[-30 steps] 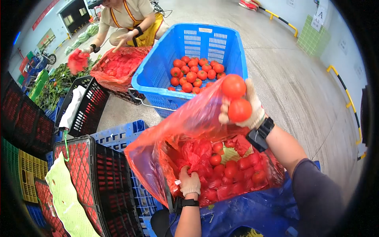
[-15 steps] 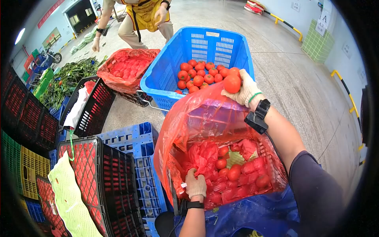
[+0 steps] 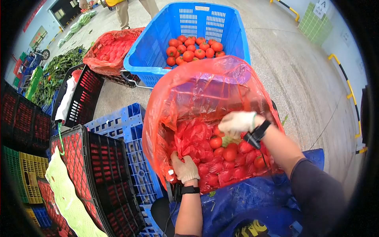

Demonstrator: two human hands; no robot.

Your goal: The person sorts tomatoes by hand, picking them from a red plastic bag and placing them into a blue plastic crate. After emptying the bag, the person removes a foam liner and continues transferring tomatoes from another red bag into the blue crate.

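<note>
Both hands wear pale gloves. My left hand (image 3: 184, 169) is closed on red plastic film (image 3: 192, 140) at the left side of the lined crate. Over the upper right part of this crate, my right hand (image 3: 238, 123) is slightly blurred, its fingers pointing down and left; what they hold, if anything, is hidden. Loose tomatoes (image 3: 229, 153) lie beneath it among red wrapped ones. A red plastic liner (image 3: 158, 118) stands up around the crate. Behind it, the large blue crate (image 3: 138, 70) holds several tomatoes (image 3: 188, 55).
Black crates (image 3: 112, 173) and a blue pallet (image 3: 136, 148) stand at the left. Beyond are another red-lined crate (image 3: 111, 49) and leafy greens (image 3: 65, 63). A person's legs (image 3: 123, 15) show at the top. Blue sheeting (image 3: 244, 203) lies in front.
My right hand has moved from the blue crate's near edge down into the lined crate; the tomato it held there no longer shows in it. The view has shifted, and the other person is mostly out of frame.
</note>
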